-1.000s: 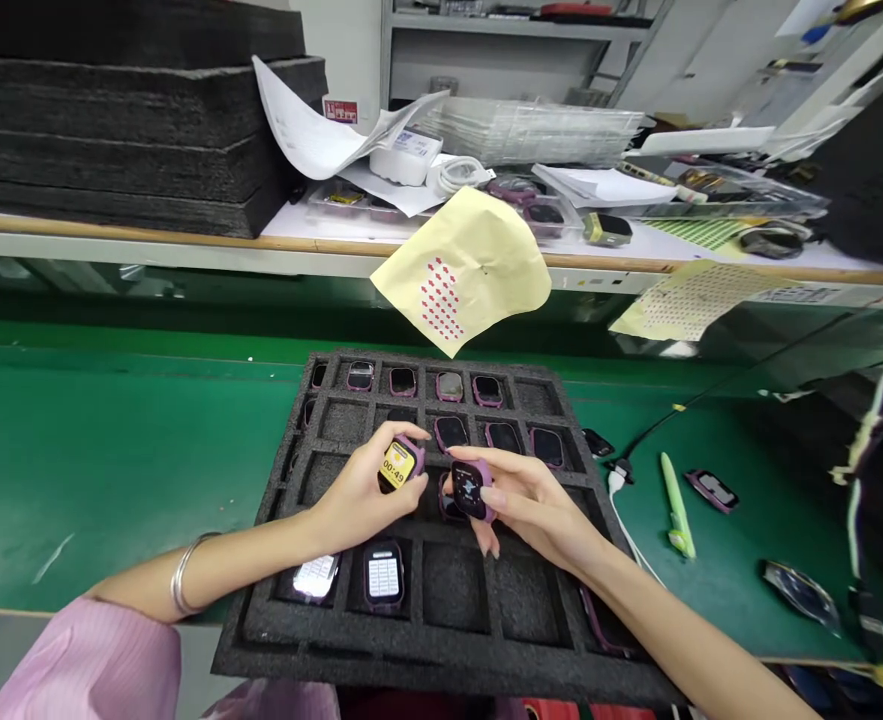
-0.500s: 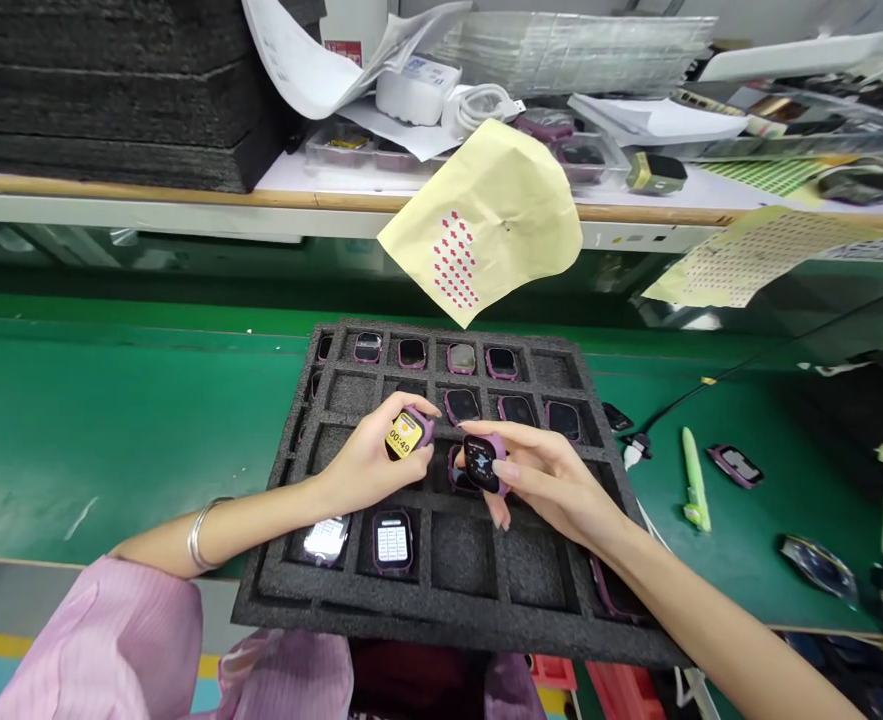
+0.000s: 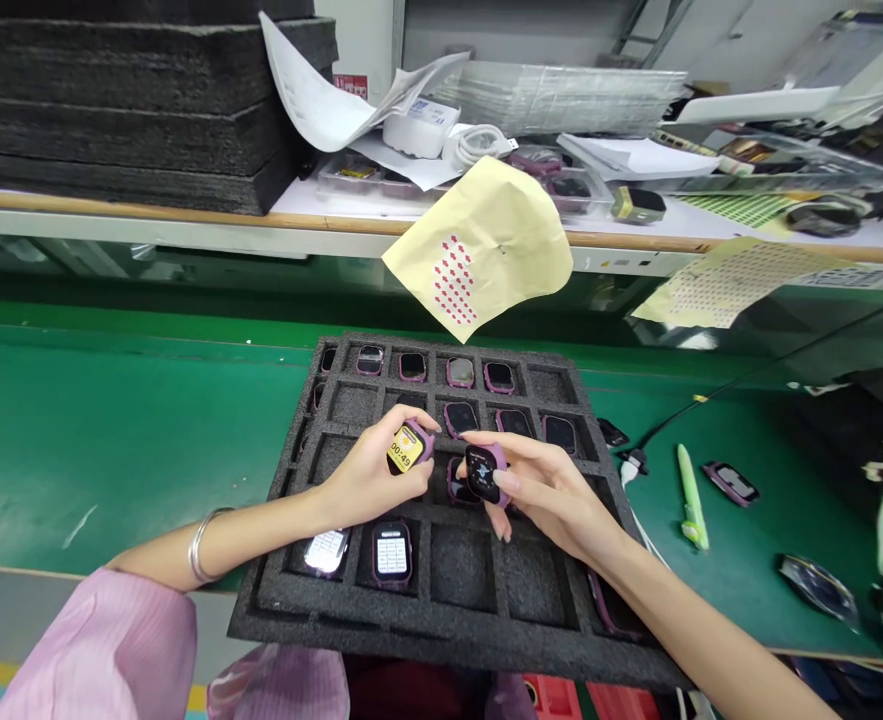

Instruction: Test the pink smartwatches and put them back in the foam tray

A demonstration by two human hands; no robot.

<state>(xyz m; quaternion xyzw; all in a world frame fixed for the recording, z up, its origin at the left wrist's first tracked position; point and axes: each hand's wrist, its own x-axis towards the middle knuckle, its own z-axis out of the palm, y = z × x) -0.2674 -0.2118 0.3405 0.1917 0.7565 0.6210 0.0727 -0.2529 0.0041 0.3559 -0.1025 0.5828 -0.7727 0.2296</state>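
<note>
Between the thumb and fingers of my left hand [image 3: 377, 468] is a purple-cased smartwatch body [image 3: 406, 449], its lit yellow screen reading 00:49. My right hand [image 3: 546, 485] pinches a second smartwatch [image 3: 484, 474], purple-edged, with a dark screen showing a small figure. Both are held just above a black foam tray [image 3: 463, 625] with square compartments. Several purple watches rest in its pockets, most with dark screens. Near the front, one watch [image 3: 391, 553] shows a white grid, and another [image 3: 327, 551] glows white beside it. My right hand partly covers a watch in the middle row.
A green pen-like tool [image 3: 690, 500], a purple watch frame [image 3: 731, 483] and a cable [image 3: 634, 462] lie right of the tray. Behind, a shelf [image 3: 336, 222] carries stacked black foam [image 3: 111, 130], papers and a white charger [image 3: 420, 128]. A yellow sticker sheet [image 3: 486, 245] hangs over its edge.
The view has tipped slightly upward, so the scene sits a little lower. Both hands keep their smartwatches in nearly the same place over the tray.
</note>
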